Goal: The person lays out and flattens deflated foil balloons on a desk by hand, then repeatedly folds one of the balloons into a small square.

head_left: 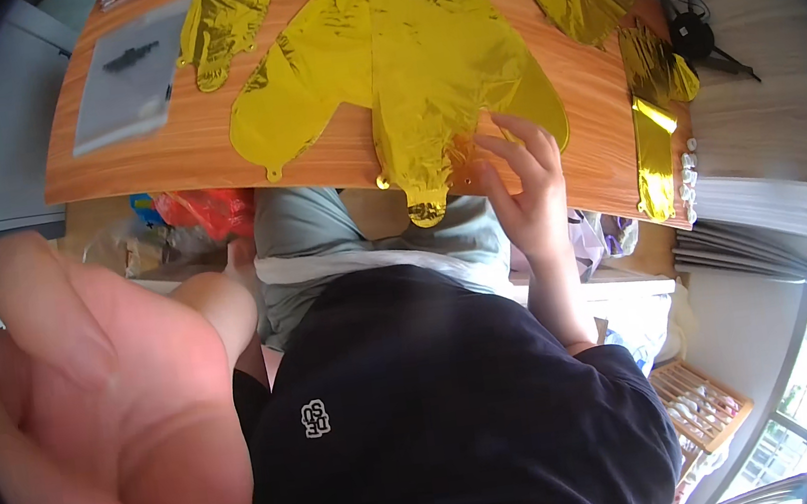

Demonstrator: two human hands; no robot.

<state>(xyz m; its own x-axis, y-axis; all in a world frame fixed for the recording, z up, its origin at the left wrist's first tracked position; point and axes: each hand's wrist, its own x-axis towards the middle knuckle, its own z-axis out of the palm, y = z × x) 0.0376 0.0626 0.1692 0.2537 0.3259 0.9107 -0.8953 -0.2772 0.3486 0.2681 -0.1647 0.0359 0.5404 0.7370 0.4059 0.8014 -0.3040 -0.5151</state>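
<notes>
The gold foil balloon [428,37] lies at upper centre of the frame, its tab overhanging the bench [600,127]. The right hand [528,186] is loosely open beside it, contact unclear; the left hand [153,383], lower left, looks open and empty. Thin foil probably rewards light fingertips.

Left hand [153,383] blurred here, grip unreadable! The big gold foil [420,58] runs off the upper edge; the dark patch [132,57] on the clear bag [119,108] is indistinct.
</notes>
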